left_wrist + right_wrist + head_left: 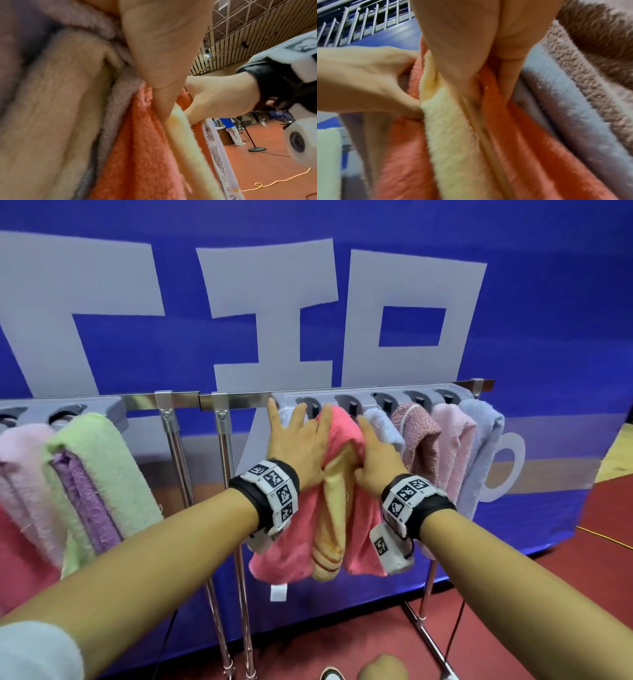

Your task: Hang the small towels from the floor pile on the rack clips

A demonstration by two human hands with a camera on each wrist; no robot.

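Note:
A coral towel (342, 424) with a yellow striped layer (334, 508) inside its fold hangs at the left end of the grey clip bar (376, 398). My left hand (298, 436) lies on the towel's left half, fingers straight and spread up to the bar. Its thumb (163, 54) presses the yellow layer (185, 142), with coral cloth (414, 67) in the web of the hand (368, 78). My right hand (376, 450) pinches the right coral fold (513, 135) between thumb and fingers (471, 40). The clip behind the towel is hidden.
Right of the coral towel hang light blue (380, 426), speckled mauve (418, 436), pale pink (452, 446) and lavender towels (479, 440). A second clip bar at left carries pink (24, 474), green (99, 467) and purple towels (85, 501). Chrome rack poles (226, 508) stand below, on red floor.

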